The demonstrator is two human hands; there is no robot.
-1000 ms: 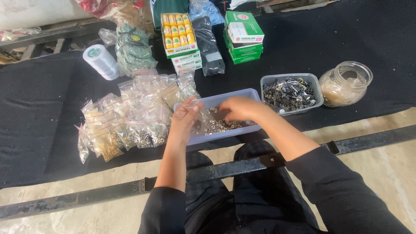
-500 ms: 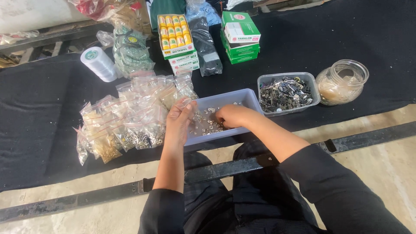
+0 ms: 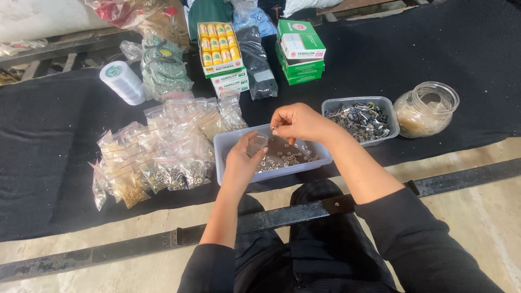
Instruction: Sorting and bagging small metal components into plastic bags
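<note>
A black cloth [image 3: 54, 141] covers the floor. Over the tray [image 3: 225, 157], left hand [image 3: 241, 160] fingers clamp a small clear bag [image 3: 257, 144]; right hand [image 3: 298, 122] fingers pinch something tiny at twelve o'clock.

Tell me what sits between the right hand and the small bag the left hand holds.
Nothing visible. The right hand pinches something tiny just above and right of the small clear bag in the left hand; only open air over the tray separates them.
</note>
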